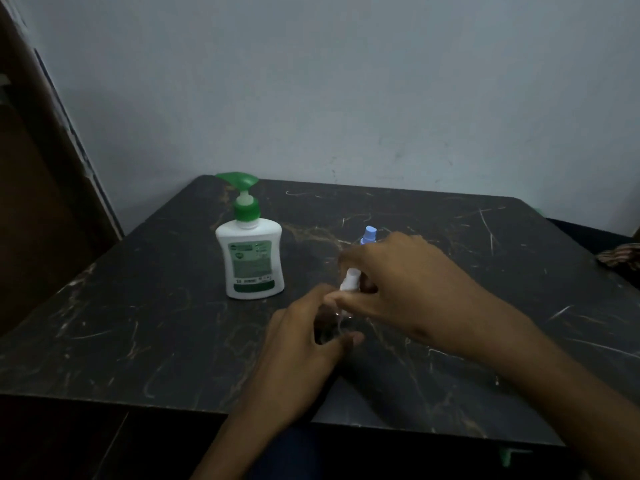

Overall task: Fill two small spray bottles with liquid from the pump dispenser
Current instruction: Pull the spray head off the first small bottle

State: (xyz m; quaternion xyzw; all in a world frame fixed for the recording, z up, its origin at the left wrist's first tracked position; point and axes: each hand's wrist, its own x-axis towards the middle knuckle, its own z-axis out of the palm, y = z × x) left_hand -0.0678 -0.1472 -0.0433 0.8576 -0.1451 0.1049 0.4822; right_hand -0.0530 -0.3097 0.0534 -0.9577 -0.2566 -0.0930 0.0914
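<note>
- At the left of the dark scratched table (138, 323), the pump dispenser (251, 258) stands upright, white with a green pump head. It is well apart from both hands and untouched; its spout points away to the left, not toward either bottle.
- Near the middle, the left hand (311, 337) curls its fingers round the clear body of a small spray bottle (341, 320), holding it just above or on the table; I cannot tell which in this dim light.
- Just above that, the right hand (398, 282) pinches the bottle's white spray top (351, 280) between thumb and fingers, a narrow grip. This looks like the unscrewing step, so filling seems not yet begun.
- Behind the right hand, a second spray bottle with a blue top (369, 234) stands mostly hidden.
- Risks: the clear bottle is light and slick, so a hard twist could slip it from the left hand. The right wrist is close to the blue-topped bottle and could knock it over. Once the top is off, it could roll away on the table.
</note>
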